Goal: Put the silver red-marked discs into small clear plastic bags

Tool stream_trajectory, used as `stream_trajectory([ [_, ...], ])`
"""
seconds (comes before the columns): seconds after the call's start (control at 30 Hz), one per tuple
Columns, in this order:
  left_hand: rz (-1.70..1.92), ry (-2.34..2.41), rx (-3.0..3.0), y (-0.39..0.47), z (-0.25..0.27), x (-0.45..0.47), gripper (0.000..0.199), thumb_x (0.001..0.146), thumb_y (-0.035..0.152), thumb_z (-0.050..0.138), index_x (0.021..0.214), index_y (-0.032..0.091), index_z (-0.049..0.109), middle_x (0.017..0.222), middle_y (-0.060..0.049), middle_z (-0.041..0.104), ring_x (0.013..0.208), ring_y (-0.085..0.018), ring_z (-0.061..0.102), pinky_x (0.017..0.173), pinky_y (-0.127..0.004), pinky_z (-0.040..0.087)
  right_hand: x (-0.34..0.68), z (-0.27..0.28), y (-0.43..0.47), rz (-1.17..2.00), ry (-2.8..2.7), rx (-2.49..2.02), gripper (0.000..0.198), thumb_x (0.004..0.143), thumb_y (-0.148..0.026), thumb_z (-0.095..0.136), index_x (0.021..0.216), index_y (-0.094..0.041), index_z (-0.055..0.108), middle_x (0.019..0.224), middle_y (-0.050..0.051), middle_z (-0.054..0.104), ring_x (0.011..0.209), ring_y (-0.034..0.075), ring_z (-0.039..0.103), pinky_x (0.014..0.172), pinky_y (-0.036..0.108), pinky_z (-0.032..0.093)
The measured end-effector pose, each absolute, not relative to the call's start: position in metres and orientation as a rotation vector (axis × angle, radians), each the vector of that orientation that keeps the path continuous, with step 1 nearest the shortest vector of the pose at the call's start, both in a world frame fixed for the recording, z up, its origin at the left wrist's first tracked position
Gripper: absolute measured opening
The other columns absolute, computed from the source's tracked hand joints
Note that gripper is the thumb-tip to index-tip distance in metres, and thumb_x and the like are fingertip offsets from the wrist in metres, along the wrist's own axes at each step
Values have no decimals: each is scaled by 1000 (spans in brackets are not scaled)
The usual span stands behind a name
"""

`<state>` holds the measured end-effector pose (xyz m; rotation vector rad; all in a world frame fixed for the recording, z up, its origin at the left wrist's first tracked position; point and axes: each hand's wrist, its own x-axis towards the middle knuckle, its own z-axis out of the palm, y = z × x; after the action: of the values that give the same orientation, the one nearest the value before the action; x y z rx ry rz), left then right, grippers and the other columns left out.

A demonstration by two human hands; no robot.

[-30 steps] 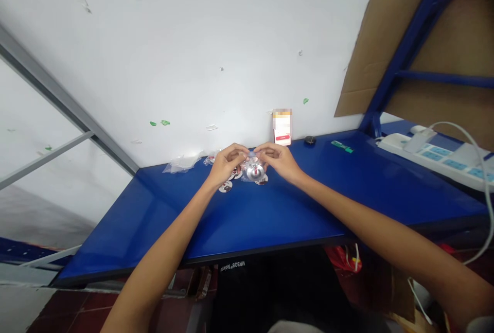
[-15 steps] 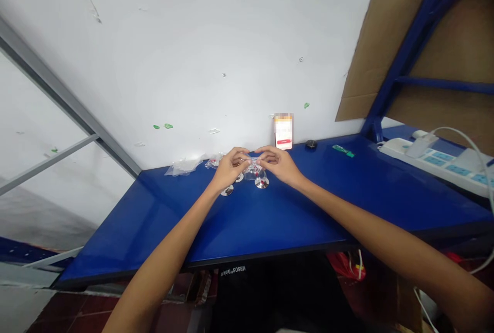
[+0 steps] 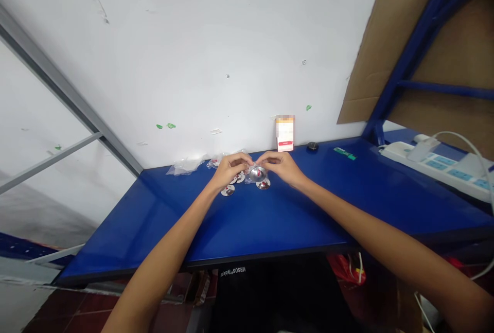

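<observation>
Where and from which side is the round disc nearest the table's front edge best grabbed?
Likely pinch the disc by its rim, from the front: it is round and looks thin, its near edge is uncovered, and the left hand is beyond it.

- Held disc (image 3: 258,174): shiny silver, like polished metal, smooth.
- Lower disc (image 3: 263,184): glossy and mirror-like.
- Flat bags (image 3: 187,165): thin, clear plastic film, crinkled, with a slight sheen.
- Desk (image 3: 266,225): smooth blue surface, glossy enough to catch soft reflections.
- Wall (image 3: 193,45): painted white, mostly smooth and matt, with chipped, rough spots.
- Panel (image 3: 366,73): brown cardboard, matt, creased.
- Blue frame (image 3: 415,52): looks like painted metal.
- Power strip (image 3: 440,162): smooth white plastic.
- Phone screen (image 3: 285,136): smooth and lit.
</observation>
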<state>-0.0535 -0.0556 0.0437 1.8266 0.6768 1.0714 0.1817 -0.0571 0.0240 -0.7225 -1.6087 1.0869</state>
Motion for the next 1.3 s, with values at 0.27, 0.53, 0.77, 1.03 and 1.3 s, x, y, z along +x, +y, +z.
stream_trajectory([
  [0.27, 1035, 844, 1788, -50, 34, -51, 36, 89, 48, 83, 109, 20, 71, 107, -8, 74, 89, -20, 70, 74, -30, 57, 185, 17, -50, 948, -1684, -649, 11, 87, -31, 78, 89, -27, 88, 100, 6, 78, 94, 23, 72, 82, 35, 58],
  [0.53, 1014, 953, 1949, -47, 30, -54, 34, 95, 52, 75, 96, 19, 69, 91, -6, 72, 77, -17, 66, 69, -29, 52, 187, 19, -50, 1087, -1756, -687, 31, 94, -41, 76, 119, -24, 82, 113, 7, 81, 102, 26, 75, 86, 37, 60],
  [0.77, 876, 905, 1952, -56, 42, -53, 33, 91, 49, 80, 100, 19, 67, 92, -4, 70, 76, -16, 64, 68, -28, 51, 184, 8, -42, 1020, -1698, -770, 21, 91, -38, 79, 100, -20, 84, 98, 7, 83, 79, 21, 75, 75, 36, 62],
  [1.03, 1351, 1365, 2173, -24, 47, -104, 19, 93, 37, 72, 90, 21, 63, 84, -1, 67, 74, -16, 61, 71, -28, 49, 186, 7, -41, 791, -1706, -859, 25, 97, -29, 73, 121, -24, 78, 108, 6, 83, 99, 22, 78, 87, 35, 61],
  [1.3, 1108, 1853, 2555, 12, 18, -169, 12, 91, 17, 56, 90, 22, 66, 95, -8, 67, 92, -24, 63, 85, -36, 50, 193, 6, -36, 649, -1828, -884, 16, 96, -17, 66, 103, -21, 80, 95, 4, 82, 86, 19, 77, 79, 31, 58],
])
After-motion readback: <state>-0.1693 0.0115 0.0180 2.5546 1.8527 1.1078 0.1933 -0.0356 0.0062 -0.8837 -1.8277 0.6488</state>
